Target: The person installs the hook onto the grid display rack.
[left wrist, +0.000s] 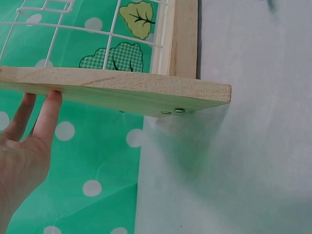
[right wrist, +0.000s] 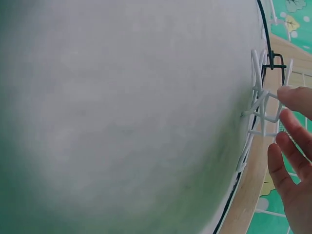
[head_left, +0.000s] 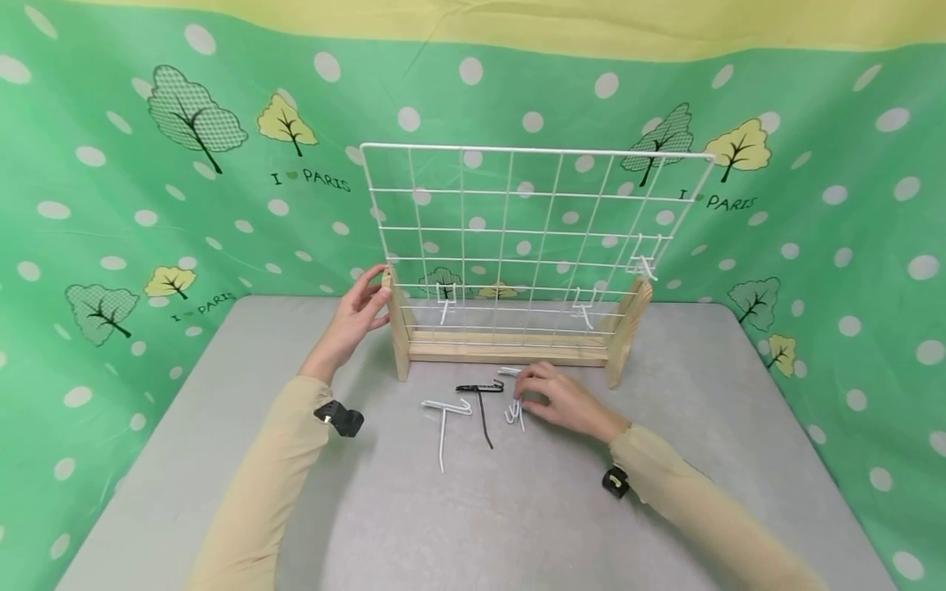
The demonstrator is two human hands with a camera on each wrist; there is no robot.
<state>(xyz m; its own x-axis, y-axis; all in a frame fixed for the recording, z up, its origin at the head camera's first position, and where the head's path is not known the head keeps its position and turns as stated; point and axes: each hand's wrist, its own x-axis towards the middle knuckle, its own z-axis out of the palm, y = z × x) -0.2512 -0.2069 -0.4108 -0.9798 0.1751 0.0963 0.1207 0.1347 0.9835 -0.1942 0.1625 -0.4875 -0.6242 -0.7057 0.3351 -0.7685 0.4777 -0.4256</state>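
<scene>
A white wire grid panel (head_left: 510, 193) stands in a wooden base, its left wooden upright (head_left: 399, 328) beside my left hand (head_left: 355, 316). In the left wrist view, two straight fingers (left wrist: 48, 114) touch the outer face of that upright. My right hand (head_left: 562, 400), low in front of the base, pinches a white wire hook (right wrist: 263, 114) between thumb and index finger. Left of that hand lie a black hook (head_left: 484, 410) and a white hook (head_left: 443, 435). Another white hook (head_left: 508, 372) is partly hidden behind the right fingers.
White hooks hang on the grid at the lower left (head_left: 445, 305), lower right (head_left: 584, 310) and right edge (head_left: 645, 264). The right wooden upright (head_left: 628, 332) and lower crossbar (head_left: 510, 355) stand on the grey table (head_left: 473, 525). A green patterned cloth (head_left: 473, 98) surrounds the back and sides.
</scene>
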